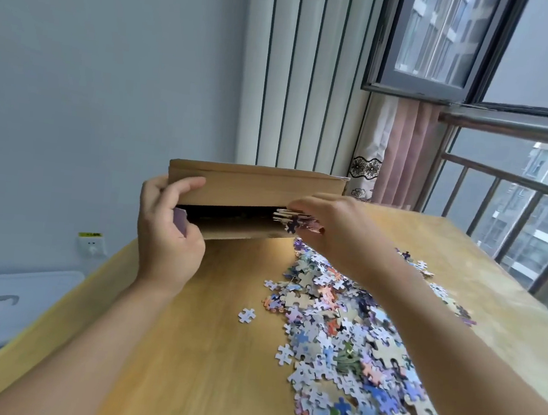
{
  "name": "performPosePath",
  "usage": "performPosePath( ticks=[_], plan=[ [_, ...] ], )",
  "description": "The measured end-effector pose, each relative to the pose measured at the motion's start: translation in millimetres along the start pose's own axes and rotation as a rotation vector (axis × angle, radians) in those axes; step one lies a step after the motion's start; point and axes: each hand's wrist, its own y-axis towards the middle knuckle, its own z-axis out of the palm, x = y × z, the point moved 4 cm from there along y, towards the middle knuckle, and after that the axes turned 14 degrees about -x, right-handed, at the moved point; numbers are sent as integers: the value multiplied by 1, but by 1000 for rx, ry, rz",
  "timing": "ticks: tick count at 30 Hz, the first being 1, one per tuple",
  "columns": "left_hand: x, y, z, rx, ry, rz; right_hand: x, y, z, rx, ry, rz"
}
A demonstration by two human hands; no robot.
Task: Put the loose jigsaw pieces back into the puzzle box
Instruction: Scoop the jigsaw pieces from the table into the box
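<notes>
Puzzle box (254, 185): plain brown cardboard, held off the tabletop (203, 352) on its side, with the dark opening facing the camera. A lower flap juts out under the opening.

Left hand (168, 230): grips the box's left end, with the fingers curled over the upper panel and the thumb below. A small purple patch shows between palm and box; what it is cannot be told.

Right hand (328, 226): at the right end of the opening, with the fingers curled round a small bunch of jigsaw pieces (293, 221). The bunch sits right at the mouth of the box; white, dark blue and pink edges are visible, slightly blurred.

Loose pile of pieces (346, 343): spread over the right half of the wooden tabletop, below the right forearm. Colours are mostly pale blue, white, lilac and beige, with some orange and green. Many lie cardboard side up. One single piece (247, 315) lies apart, left of the pile.
</notes>
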Motion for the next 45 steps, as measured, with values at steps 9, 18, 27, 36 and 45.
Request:
performPosePath(
  ticks=[9, 18, 27, 36, 45],
  plan=[
    [1, 2, 0, -15, -45, -30, -2, -8, 54, -78, -283, -85],
    [6, 3, 0, -21, -49, -20, -10, -2, 57, -73, -250, -71],
    [8, 2, -3, -44, -28, 1, -30, -33, 7, 153, -7, 190],
    [21, -3, -5, -113, 58, -33, -80, -59, 33, 869, -26, 583],
    [22, -4, -5, -122, 80, 34, -76, -51, 48, 690, -70, 491]
  ],
)
